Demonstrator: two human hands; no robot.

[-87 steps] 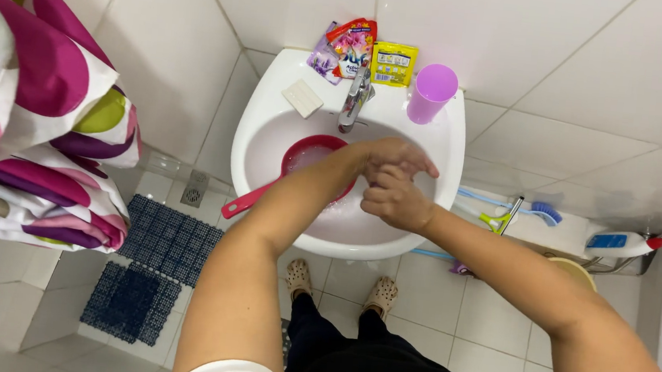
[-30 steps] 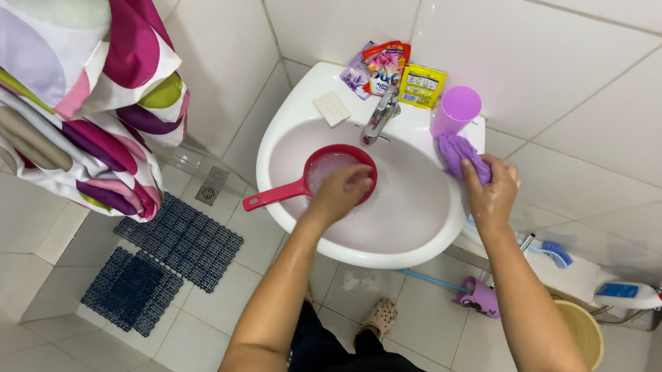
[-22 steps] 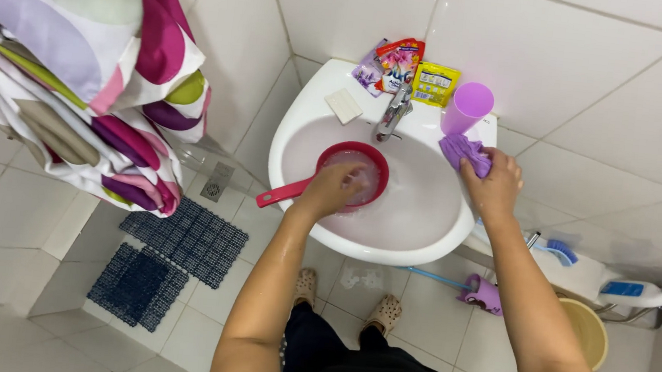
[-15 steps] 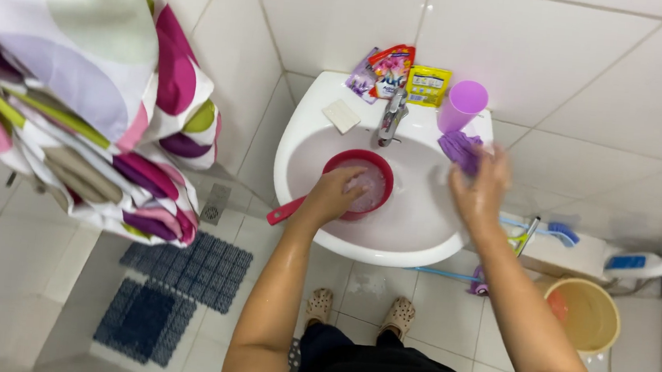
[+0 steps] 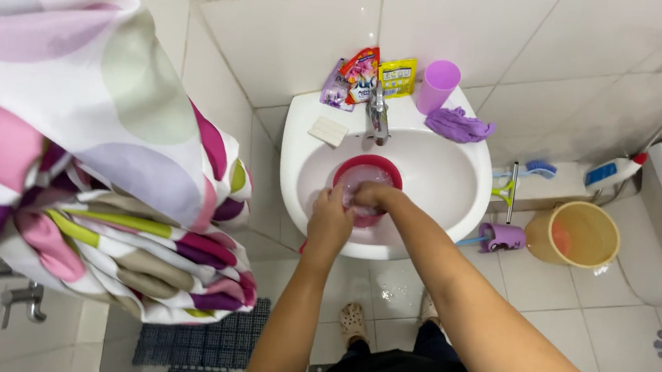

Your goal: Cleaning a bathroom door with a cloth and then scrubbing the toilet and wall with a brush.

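I am looking straight down a tiled bathroom: nearest me a bunched shower curtain (image 5: pixel 67 152) with pink, purple and green ovals is filling the left side, and below it a dark blue floor mat (image 5: pixel 202 343) is lying on wet grey tiles, partly cut off by the bottom edge. Further on, a white washbasin (image 5: pixel 469 183) is standing against the wall, with a yellow bucket (image 5: pixel 573 232), a small purple brush holder (image 5: pixel 502 236) and a spray bottle (image 5: pixel 612 168) on the floor to its right. On the basin's back ledge I am seeing a white soap bar (image 5: pixel 327 131), the tap (image 5: pixel 377 114), three coloured sachets (image 5: pixel 366 76), a purple cup (image 5: pixel 438 85) and a crumpled purple cloth (image 5: pixel 458 125). My arms are hiding much of the basin's front rim, and the curtain is covering the left wall. Inside the basin a red bowl (image 5: pixel 368 167) is sitting under the tap, holding foamy water. My left hand (image 5: pixel 330 220) is curling over the bowl's near left rim, gripping it. My right hand (image 5: pixel 376 197) is dipping into the bowl with fingers bent; whether it is clasping anything in there I cannot tell.
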